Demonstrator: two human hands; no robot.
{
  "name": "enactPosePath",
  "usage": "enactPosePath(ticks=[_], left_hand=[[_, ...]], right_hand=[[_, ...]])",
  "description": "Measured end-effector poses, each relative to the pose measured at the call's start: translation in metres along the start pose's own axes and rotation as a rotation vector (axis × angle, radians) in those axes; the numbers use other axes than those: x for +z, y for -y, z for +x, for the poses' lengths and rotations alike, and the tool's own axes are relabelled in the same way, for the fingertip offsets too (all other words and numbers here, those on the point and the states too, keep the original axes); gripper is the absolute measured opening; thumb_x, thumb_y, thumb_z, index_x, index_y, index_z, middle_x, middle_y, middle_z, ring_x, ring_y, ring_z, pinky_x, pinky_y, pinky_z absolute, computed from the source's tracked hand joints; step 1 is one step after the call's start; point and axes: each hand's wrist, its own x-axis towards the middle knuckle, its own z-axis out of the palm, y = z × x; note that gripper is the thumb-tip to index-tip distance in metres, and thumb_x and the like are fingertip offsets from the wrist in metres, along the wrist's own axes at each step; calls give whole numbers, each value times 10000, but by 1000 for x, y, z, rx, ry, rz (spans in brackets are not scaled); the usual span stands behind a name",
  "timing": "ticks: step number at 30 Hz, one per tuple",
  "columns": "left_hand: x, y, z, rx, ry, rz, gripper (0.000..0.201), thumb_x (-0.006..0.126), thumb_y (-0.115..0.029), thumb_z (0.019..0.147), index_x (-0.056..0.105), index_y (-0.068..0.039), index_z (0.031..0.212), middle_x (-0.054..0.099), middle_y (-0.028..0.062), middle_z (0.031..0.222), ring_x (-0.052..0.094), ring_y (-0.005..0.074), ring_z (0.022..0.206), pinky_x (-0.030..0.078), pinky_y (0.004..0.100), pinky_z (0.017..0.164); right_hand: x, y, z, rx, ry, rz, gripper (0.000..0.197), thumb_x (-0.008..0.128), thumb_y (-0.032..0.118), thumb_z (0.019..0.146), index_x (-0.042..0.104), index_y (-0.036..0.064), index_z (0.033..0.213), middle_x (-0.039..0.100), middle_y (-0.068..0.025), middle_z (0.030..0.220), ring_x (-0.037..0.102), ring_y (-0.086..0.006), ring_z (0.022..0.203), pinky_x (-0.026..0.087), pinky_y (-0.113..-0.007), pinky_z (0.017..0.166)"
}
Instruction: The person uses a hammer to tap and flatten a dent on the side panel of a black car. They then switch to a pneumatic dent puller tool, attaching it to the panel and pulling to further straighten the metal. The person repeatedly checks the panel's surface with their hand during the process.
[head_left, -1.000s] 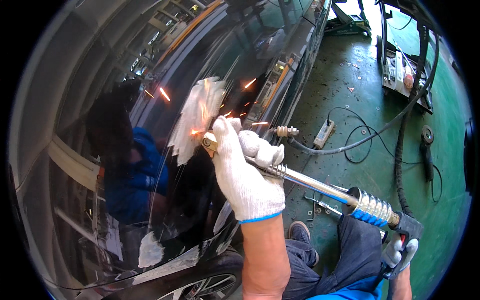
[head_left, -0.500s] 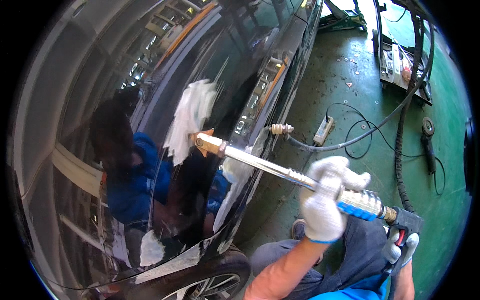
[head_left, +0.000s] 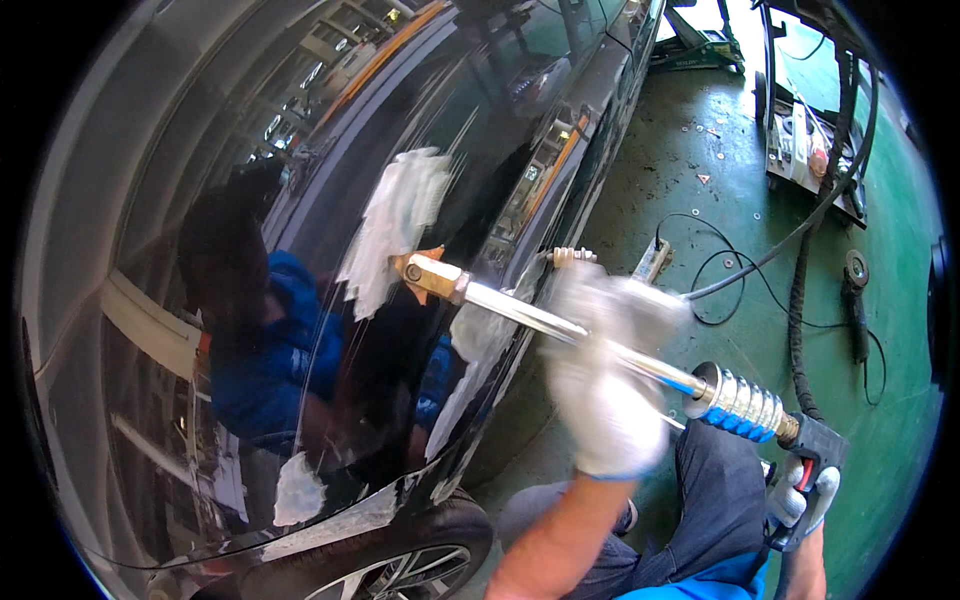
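Observation:
A slide-hammer dent puller reaches from the lower right to a dark car panel. Its copper-coloured tip meets the panel at the lower edge of a pale scraped patch. My left hand, in a white glove, is at the chrome shaft, short of the ribbed sliding weight. Motion smears its fingers, so their grip is unclear. My right hand, also gloved, is closed around the puller's black pistol handle with a red trigger, at the rear end.
Below the panel sits a car wheel. On the green floor lie a power strip, a looped black cord and an angle grinder. A thick cable hangs down to the puller's handle. A wheeled cart stands at the far right.
My left hand has moved leftward along the shaft, away from the sliding weight, which now shows whole near the handle. My right hand has stayed on the handle.

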Motion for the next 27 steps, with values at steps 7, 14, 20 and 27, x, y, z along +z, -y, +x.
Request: enactPosePath(ticks=[7,14,20,27], left_hand=[[-36,-73,90,-162,726,-824,550,521,-560,1045,661,-29,1061,360,-32,606,302,54,415,299,233,344],[-16,-77,65,-15,-4,-288,376,566,-451,1063,596,-78,1019,372,-45,638,330,76,451,300,243,391],[-2,-73,62,54,-54,-109,210,618,-286,1059,584,-85,1106,469,-31,757,402,78,558,362,259,491],[-3,-77,68,86,-11,-102,205,608,-277,1064,588,-91,1148,495,-27,771,445,81,572,391,268,493]], right_hand=[[1,-11,6,-399,-271,-713,431,681,451,883,553,46,953,551,-35,737,526,-174,589,433,-297,524],[5,-2,-8,-71,117,-184,462,711,456,886,612,28,1029,570,-66,643,519,-182,471,421,-335,415],[-4,-6,-3,-54,38,-167,490,714,469,874,615,7,1004,533,-79,582,498,-208,429,409,-364,394],[-7,-12,5,-48,38,-45,464,712,437,879,621,0,1009,553,-87,607,516,-214,469,414,-363,427]])
